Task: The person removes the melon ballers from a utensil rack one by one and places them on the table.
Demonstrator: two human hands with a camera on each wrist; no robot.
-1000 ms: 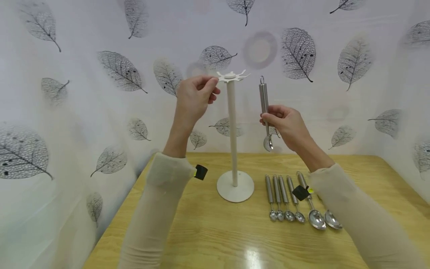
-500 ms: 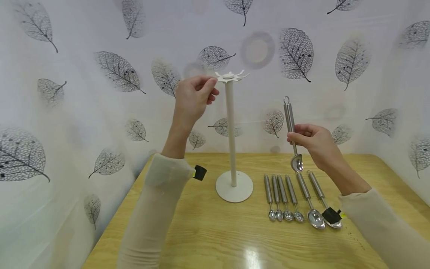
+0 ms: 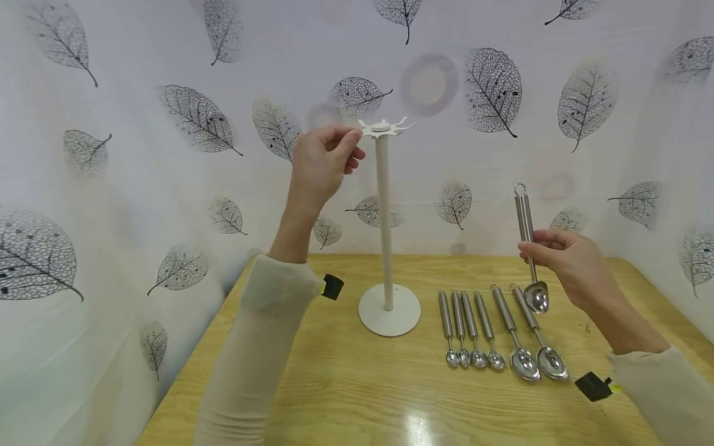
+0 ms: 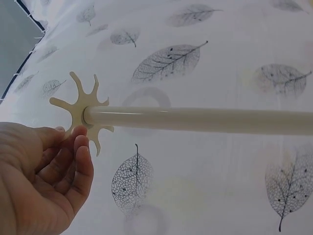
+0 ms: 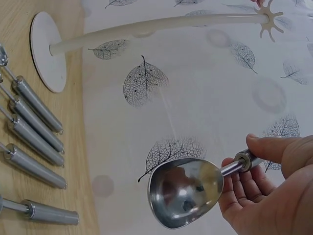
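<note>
My left hand (image 3: 325, 162) pinches one prong of the white hook wheel on top of a tall stand (image 3: 385, 210). In the left wrist view, thumb and fingertips (image 4: 80, 134) meet at that wheel (image 4: 78, 107), partly covering a prong. Away to the right, my right hand (image 3: 574, 266) grips a steel measuring spoon (image 3: 525, 223) at the lower end of its handle. The spoon is nearly upright, ring at the top and bowl down. Its shiny, pointed bowl (image 5: 186, 193) fills the lower middle of the right wrist view.
Several steel measuring spoons (image 3: 485, 322) lie side by side on the wooden table (image 3: 334, 384), handles toward the back, small bowls left and larger ones right. The stand's round base (image 3: 389, 319) is left of them. A leaf-patterned curtain (image 3: 429, 186) hangs behind the table.
My right hand has carried the measuring spoon right and down, away from the stand's top, to above the right end of the spoon row. My left hand keeps its hold on the prong.
</note>
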